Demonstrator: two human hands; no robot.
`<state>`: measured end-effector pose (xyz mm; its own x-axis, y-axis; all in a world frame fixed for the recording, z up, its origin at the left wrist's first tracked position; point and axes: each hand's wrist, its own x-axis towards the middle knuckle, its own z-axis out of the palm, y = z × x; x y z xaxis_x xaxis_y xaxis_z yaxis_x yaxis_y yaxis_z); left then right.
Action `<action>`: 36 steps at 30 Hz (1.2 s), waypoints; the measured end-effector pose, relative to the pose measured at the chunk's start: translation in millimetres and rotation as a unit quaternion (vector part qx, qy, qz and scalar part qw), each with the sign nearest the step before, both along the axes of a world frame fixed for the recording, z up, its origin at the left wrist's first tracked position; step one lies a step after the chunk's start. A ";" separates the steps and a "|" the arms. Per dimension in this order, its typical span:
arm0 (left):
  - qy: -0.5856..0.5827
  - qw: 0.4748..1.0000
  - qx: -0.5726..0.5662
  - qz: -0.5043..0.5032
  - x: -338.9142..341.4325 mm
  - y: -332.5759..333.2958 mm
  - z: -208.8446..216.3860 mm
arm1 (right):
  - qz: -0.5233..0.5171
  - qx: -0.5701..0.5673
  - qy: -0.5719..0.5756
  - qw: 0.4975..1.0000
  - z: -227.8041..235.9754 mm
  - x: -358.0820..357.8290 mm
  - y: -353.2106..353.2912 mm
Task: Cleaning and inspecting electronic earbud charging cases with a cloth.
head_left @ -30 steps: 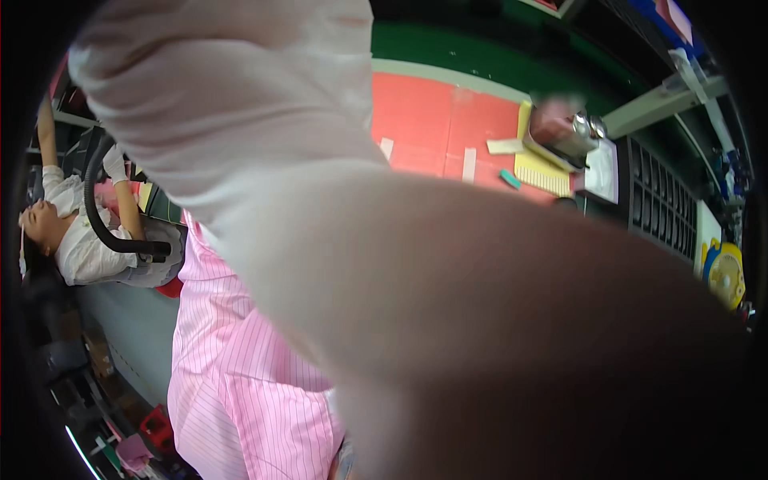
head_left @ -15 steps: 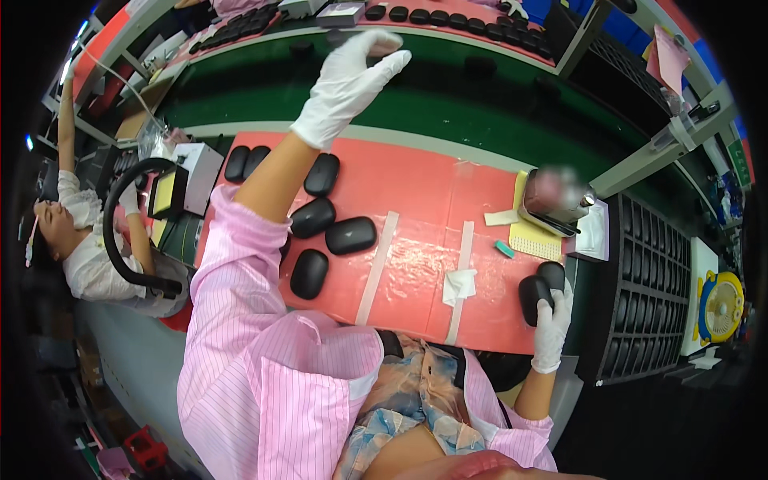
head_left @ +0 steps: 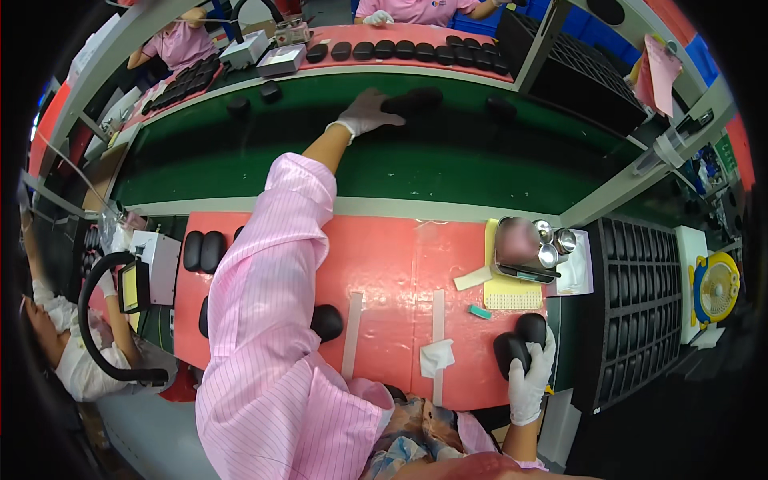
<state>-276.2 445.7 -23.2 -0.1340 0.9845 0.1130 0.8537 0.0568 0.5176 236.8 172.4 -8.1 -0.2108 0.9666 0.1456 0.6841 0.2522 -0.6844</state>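
Note:
My left hand (head_left: pixel 366 112), in a white glove, reaches far over the green belt with thumb and fingers apart. Right at its fingertips is a blurred black oval case (head_left: pixel 414 102); whether they touch I cannot tell. At the right of the pink mat (head_left: pixel 380 256), my gloved right hand (head_left: pixel 531 384) is closed round a pair of smooth black oval cases, a nearer case (head_left: pixel 510 352) and a farther case (head_left: pixel 531 327). My pink striped left sleeve hides part of the mat, with a black case (head_left: pixel 326 322) showing beside it.
More cases (head_left: pixel 212 252) lie at the mat's left. A tray with metal cups (head_left: pixel 547 256), a teal block (head_left: pixel 480 312) and a white cloth (head_left: pixel 437 358) are on the right side. Beyond stand a black rack (head_left: pixel 640 312) and a yellow fan (head_left: pixel 714 290). Co-workers sit left and across.
My left hand has stretched farther out over the belt, to a black case there. My right hand keeps to the two cases at the mat's right. The whole view has shifted.

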 end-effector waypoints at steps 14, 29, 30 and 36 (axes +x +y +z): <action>-0.005 1.000 -0.026 -0.004 83.6 -31.8 15.5 | -0.016 0.044 0.146 0.988 -0.7 36.7 8.9; -0.239 0.971 -0.008 -0.007 193.5 -300.8 23.6 | -0.221 0.337 -0.244 0.882 56.1 347.7 107.0; -0.094 0.995 -0.029 0.006 194.7 -303.4 27.4 | -0.222 0.340 -0.228 0.885 55.8 374.9 130.8; -0.412 0.902 0.024 0.129 224.5 -320.2 31.0 | -0.227 0.412 -0.283 0.835 50.0 437.4 285.8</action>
<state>-51.6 125.5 7.8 -0.4152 0.9055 -0.0880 0.1404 0.1594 0.9772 674.2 458.2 41.9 -0.1103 0.5857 0.8030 0.9927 0.1043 0.0603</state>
